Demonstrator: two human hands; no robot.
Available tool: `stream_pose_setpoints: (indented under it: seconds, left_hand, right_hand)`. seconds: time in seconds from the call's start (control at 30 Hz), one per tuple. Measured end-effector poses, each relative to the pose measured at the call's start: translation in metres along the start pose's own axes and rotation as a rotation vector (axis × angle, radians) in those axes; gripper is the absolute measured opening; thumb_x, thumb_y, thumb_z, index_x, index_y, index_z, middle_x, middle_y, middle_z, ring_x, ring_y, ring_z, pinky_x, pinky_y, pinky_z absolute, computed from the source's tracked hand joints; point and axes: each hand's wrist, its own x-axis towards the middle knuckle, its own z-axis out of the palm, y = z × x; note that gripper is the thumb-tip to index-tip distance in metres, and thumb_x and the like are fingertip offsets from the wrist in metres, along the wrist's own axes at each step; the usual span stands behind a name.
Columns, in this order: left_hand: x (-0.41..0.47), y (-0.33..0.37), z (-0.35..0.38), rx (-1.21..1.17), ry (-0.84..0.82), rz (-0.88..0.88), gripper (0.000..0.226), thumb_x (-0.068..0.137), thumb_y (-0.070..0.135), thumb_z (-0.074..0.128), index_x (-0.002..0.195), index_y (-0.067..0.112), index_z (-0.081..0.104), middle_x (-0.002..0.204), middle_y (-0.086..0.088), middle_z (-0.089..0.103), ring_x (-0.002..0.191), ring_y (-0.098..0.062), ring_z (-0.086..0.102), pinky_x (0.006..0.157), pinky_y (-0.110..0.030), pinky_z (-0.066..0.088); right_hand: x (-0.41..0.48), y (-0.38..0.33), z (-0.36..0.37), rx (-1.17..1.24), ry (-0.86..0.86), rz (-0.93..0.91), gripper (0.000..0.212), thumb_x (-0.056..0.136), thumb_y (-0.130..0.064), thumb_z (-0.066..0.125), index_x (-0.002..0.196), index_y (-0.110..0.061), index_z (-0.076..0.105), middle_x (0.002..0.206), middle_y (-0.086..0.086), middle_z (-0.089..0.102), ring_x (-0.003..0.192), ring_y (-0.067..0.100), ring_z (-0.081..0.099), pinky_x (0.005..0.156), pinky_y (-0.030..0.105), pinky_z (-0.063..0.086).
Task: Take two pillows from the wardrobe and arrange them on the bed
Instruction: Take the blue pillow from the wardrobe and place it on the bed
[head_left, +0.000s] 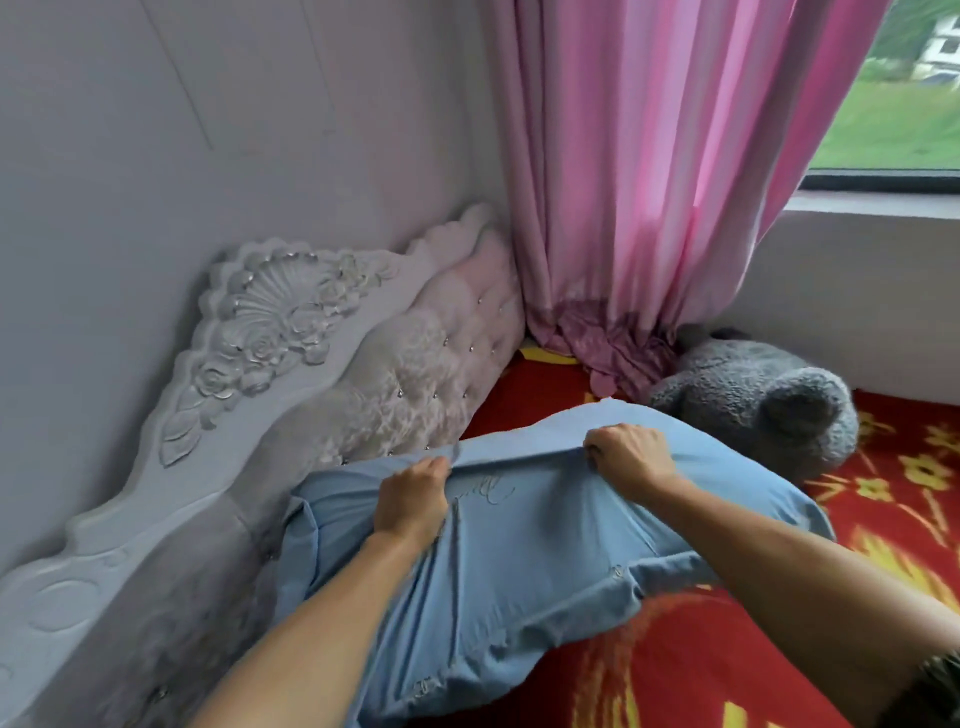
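A light blue pillow lies on the bed's red and yellow patterned cover, close to the headboard. My left hand pinches the pillow's far edge on the left. My right hand grips the same edge further right, fingers curled into the fabric. Both forearms reach over the pillow from the bottom of the view. No second pillow and no wardrobe are in view.
An ornate white headboard with pink tufted padding runs along the left wall. A grey plush toy lies just beyond the pillow, by the window wall. Pink curtains hang down onto the bed's far corner.
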Motion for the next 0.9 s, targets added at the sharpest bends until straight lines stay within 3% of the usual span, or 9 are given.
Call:
stream_pose_setpoints:
  seconds: [0.2, 0.33, 0.47, 0.63, 0.77, 0.9]
  left_hand:
    - [0.044, 0.005, -0.013, 0.003, 0.040, 0.135, 0.012, 0.086, -0.001, 0.058, 0.080, 0.006, 0.065, 0.064, -0.009, 0.069, 0.048, -0.024, 0.058, 0.043, -0.022, 0.030]
    - [0.081, -0.014, -0.001, -0.047, 0.037, 0.217, 0.013, 0.087, 0.004, 0.057, 0.075, 0.008, 0.061, 0.064, -0.012, 0.067, 0.052, -0.034, 0.061, 0.043, -0.031, 0.038]
    - [0.132, -0.046, 0.028, -0.116, 0.017, 0.319, 0.020, 0.081, 0.002, 0.065, 0.065, 0.012, 0.057, 0.054, -0.005, 0.061, 0.041, -0.024, 0.054, 0.040, -0.024, 0.030]
    - [0.185, -0.084, 0.064, -0.305, -0.058, 0.290, 0.022, 0.092, 0.018, 0.054, 0.072, 0.011, 0.059, 0.066, -0.008, 0.065, 0.057, -0.026, 0.057, 0.052, -0.036, 0.049]
    - [0.199, -0.089, 0.072, -0.428, -0.110, 0.277, 0.023, 0.092, 0.026, 0.054, 0.076, 0.011, 0.062, 0.074, -0.010, 0.069, 0.067, -0.028, 0.061, 0.060, -0.037, 0.051]
    - [0.218, -0.078, 0.083, -0.483, -0.066, 0.286, 0.024, 0.095, 0.026, 0.050, 0.081, 0.010, 0.061, 0.080, -0.008, 0.068, 0.072, -0.026, 0.062, 0.062, -0.035, 0.045]
  right_hand:
    - [0.047, 0.014, -0.023, -0.034, 0.108, 0.049, 0.019, 0.087, -0.023, 0.050, 0.096, -0.029, 0.067, 0.102, 0.001, 0.072, 0.089, 0.030, 0.065, 0.063, 0.032, 0.040]
    - [0.082, 0.009, -0.030, -0.033, 0.170, 0.090, 0.016, 0.086, -0.024, 0.049, 0.088, -0.025, 0.065, 0.098, -0.001, 0.071, 0.087, 0.030, 0.065, 0.061, 0.032, 0.035]
    - [0.126, 0.001, -0.019, -0.058, 0.185, 0.164, 0.016, 0.086, -0.026, 0.050, 0.088, -0.026, 0.066, 0.097, 0.000, 0.071, 0.089, 0.029, 0.064, 0.063, 0.032, 0.034]
    - [0.179, -0.017, 0.008, -0.115, 0.132, 0.291, 0.019, 0.086, -0.024, 0.050, 0.095, -0.027, 0.067, 0.102, 0.002, 0.071, 0.091, 0.030, 0.065, 0.069, 0.034, 0.046]
    - [0.204, -0.019, 0.021, -0.075, 0.100, 0.397, 0.022, 0.084, -0.024, 0.050, 0.098, -0.028, 0.068, 0.106, 0.005, 0.069, 0.100, 0.032, 0.060, 0.074, 0.035, 0.045]
    - [0.241, -0.015, 0.028, -0.008, 0.215, 0.490, 0.016, 0.084, -0.022, 0.053, 0.091, -0.024, 0.067, 0.107, 0.004, 0.068, 0.099, 0.033, 0.059, 0.069, 0.034, 0.041]
